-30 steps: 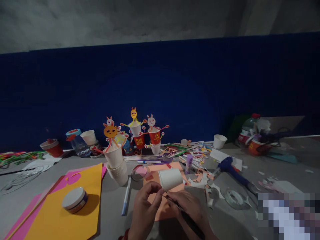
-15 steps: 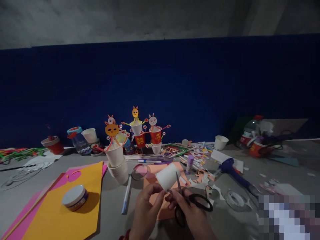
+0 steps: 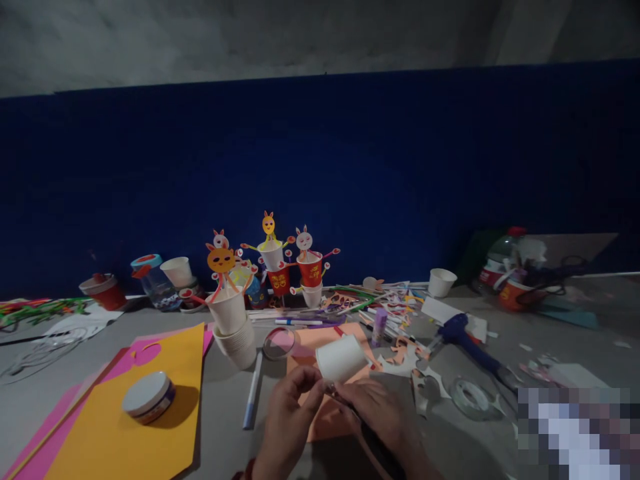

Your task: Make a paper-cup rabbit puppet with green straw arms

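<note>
My left hand (image 3: 293,413) is closed in a pinch, thumb against fingers, at the near side of a white paper cup (image 3: 341,357). What it pinches is too small and dark to name. My right hand (image 3: 383,417) is wrapped round black-handled scissors (image 3: 381,453), whose handles point down towards me. The blades are mostly covered by the fingers, and their tip area meets the left fingertips. The cup is tipped on its side over an orange paper sheet (image 3: 325,427), just beyond both hands. Whether a finger touches the cup I cannot tell.
A cup stack (image 3: 235,343) with a paper animal figure, a blue-white marker (image 3: 253,393) and a tape roll (image 3: 279,343) stand left. Yellow paper (image 3: 170,440) bears a white-lidded jar (image 3: 149,397). Rightward lie a glue stick (image 3: 379,325), a blue glue gun (image 3: 470,347) and clear tape (image 3: 470,399).
The scissors have swung from upright, blades up, to handles down under my right palm. My right hand has turned over towards the left fingertips. The white cup has shifted slightly right.
</note>
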A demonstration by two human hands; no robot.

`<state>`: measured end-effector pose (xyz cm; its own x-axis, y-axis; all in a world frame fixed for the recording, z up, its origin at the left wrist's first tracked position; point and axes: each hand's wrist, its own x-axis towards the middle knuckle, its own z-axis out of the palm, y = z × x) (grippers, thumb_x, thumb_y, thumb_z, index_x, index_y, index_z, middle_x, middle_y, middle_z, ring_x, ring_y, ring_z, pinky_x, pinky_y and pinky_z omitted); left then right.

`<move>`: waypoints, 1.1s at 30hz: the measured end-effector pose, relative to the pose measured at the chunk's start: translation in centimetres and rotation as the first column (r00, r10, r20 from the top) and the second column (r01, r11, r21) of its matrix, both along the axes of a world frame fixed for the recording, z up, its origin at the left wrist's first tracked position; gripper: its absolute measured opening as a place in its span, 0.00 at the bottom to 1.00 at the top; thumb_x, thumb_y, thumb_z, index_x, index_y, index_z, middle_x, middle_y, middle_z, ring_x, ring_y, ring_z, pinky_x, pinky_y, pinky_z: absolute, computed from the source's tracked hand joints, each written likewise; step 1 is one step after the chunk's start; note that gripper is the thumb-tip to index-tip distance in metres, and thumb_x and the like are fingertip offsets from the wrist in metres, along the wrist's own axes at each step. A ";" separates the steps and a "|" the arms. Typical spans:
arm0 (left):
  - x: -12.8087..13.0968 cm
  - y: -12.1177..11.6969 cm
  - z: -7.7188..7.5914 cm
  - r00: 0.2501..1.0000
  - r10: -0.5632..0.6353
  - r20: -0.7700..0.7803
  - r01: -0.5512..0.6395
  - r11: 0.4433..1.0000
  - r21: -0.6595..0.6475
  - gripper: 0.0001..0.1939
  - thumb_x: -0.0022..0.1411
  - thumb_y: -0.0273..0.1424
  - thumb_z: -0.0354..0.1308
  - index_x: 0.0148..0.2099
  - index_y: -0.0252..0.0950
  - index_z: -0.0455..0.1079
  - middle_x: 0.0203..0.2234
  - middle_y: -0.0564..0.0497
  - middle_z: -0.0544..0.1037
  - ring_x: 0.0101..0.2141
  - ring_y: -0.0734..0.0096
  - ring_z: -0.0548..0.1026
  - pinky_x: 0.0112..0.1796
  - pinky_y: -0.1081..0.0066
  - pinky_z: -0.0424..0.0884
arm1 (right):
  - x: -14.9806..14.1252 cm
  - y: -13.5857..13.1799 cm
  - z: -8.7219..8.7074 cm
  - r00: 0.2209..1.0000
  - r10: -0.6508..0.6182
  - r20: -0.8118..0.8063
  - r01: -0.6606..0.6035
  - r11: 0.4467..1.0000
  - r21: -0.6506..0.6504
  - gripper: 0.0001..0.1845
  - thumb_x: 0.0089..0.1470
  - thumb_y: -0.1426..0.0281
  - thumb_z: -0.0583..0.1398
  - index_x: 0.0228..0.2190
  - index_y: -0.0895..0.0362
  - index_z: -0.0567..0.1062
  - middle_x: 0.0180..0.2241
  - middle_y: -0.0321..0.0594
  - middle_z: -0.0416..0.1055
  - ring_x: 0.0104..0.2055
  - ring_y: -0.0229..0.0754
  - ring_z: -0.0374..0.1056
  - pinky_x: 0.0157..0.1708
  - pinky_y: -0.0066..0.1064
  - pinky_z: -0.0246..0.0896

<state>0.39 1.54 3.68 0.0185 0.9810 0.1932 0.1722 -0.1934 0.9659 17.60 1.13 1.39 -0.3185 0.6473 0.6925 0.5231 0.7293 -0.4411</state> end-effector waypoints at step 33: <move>-0.2 0.1 0.9 0.975 -0.047 -0.218 0.054 0.998 0.024 0.10 0.60 0.35 0.58 0.27 0.37 0.69 0.22 0.52 0.75 0.27 0.65 0.73 0.31 0.70 0.66 | 0.6 0.7 0.2 0.961 0.075 0.265 -0.101 0.992 0.082 0.26 0.72 0.66 0.42 0.33 0.55 0.76 0.26 0.40 0.80 0.28 0.43 0.75 0.32 0.32 0.65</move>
<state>0.24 1.63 4.58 0.1125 0.9716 0.2080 0.3667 -0.2351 0.9001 18.23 1.80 1.59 -0.5491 0.5445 0.6340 0.5427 0.8092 -0.2249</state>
